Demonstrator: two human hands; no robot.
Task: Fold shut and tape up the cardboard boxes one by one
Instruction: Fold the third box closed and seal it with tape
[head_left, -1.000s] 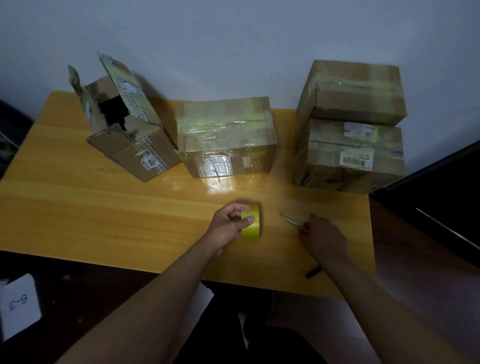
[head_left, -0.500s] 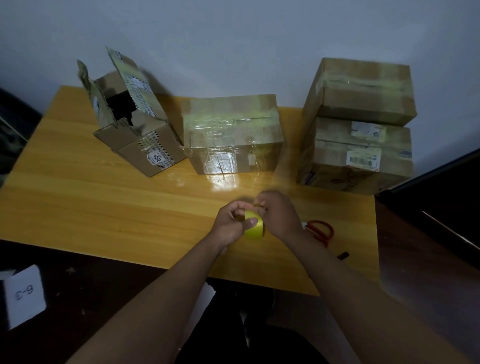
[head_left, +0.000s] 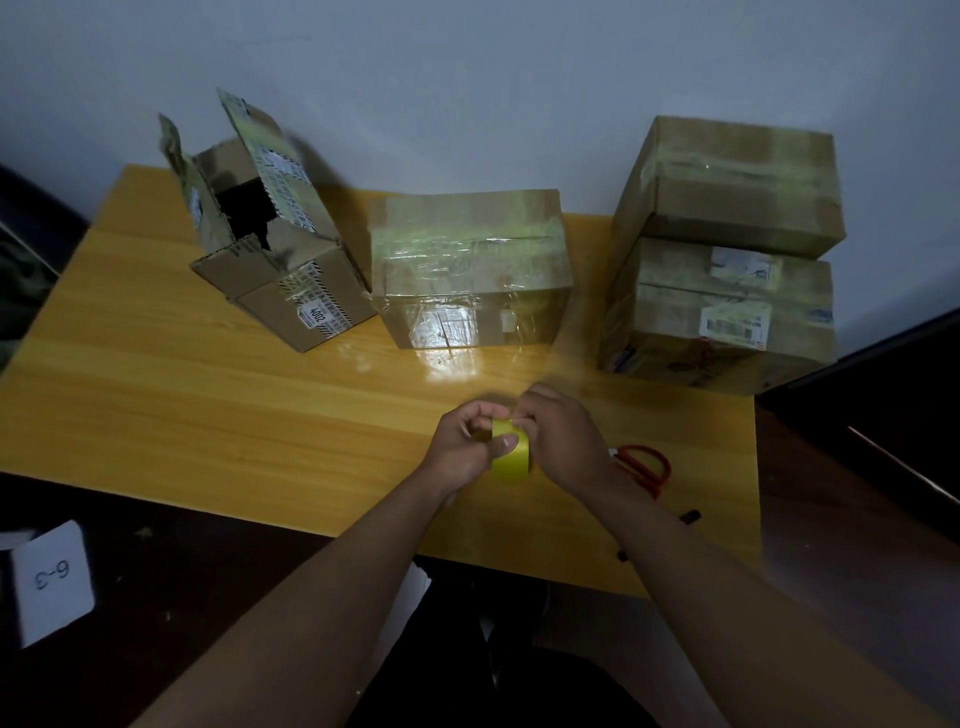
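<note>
A yellow tape roll (head_left: 511, 457) stands on edge near the table's front, held between both hands. My left hand (head_left: 465, 447) grips its left side with the thumb across the front. My right hand (head_left: 558, 436) pinches the roll's top edge with its fingertips. At the back left an open cardboard box (head_left: 280, 260) stands tilted, flaps up. A taped shut box (head_left: 470, 270) sits at the back centre. At the back right one closed box (head_left: 727, 187) is stacked on another closed box (head_left: 722, 317).
Red-handled scissors (head_left: 644, 465) lie on the wooden table (head_left: 208, 405) just right of my right wrist. A small black object (head_left: 691, 516) lies near the front right edge. A white card marked 6-3 (head_left: 52, 579) sits on the dark floor at left. The wall is right behind the boxes.
My right hand left the scissors on the table and moved left onto the tape roll, which my left hand keeps holding. The view shifted slightly.
</note>
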